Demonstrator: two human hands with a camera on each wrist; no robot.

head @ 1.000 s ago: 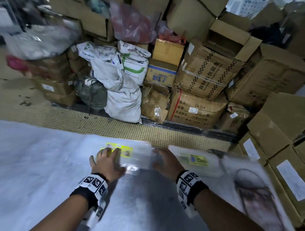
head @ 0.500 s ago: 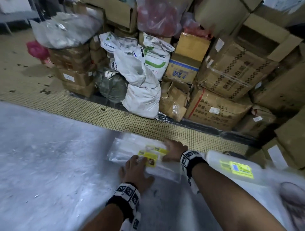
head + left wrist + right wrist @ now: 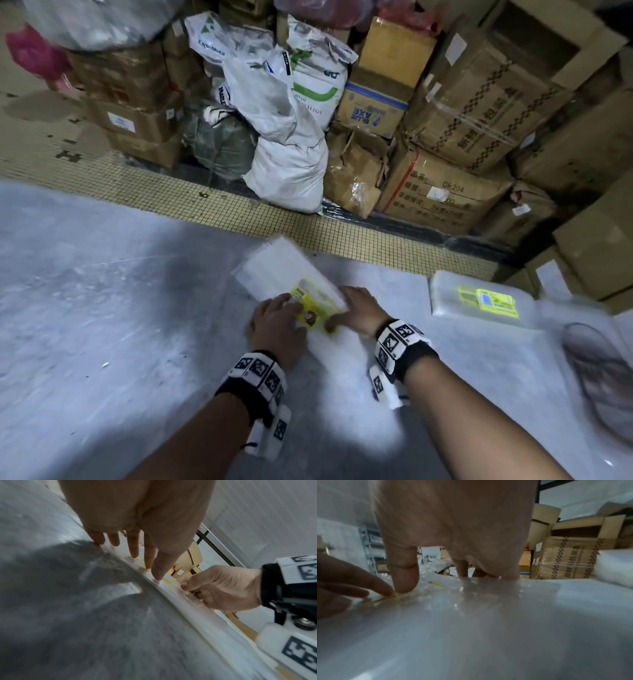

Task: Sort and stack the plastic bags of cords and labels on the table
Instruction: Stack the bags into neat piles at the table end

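Observation:
A clear plastic bag (image 3: 284, 274) with a yellow label (image 3: 311, 305) lies slanted on the grey table (image 3: 102, 325), its label end towards me. My left hand (image 3: 279, 310) presses flat on the label end with straight fingers (image 3: 135, 547). My right hand (image 3: 349, 301) holds the bag's right edge: in the left wrist view its fingers (image 3: 190, 584) curl at that edge, and in the right wrist view its thumb (image 3: 404, 582) presses on the bag (image 3: 479, 608). A second flat pile of bags (image 3: 479, 301) with a yellow label lies to the right, apart from both hands.
A blurred dark oval thing (image 3: 599, 383) lies at the table's right edge. Beyond the far table edge runs a strip of tiled floor (image 3: 239, 209). Behind it stand white sacks (image 3: 287, 144) and piled cardboard boxes (image 3: 462, 113).
The bag has slid left, away from the right-hand pile, and turned from crosswise to slanting away from me. Both hands went with it and now sit at its label end.

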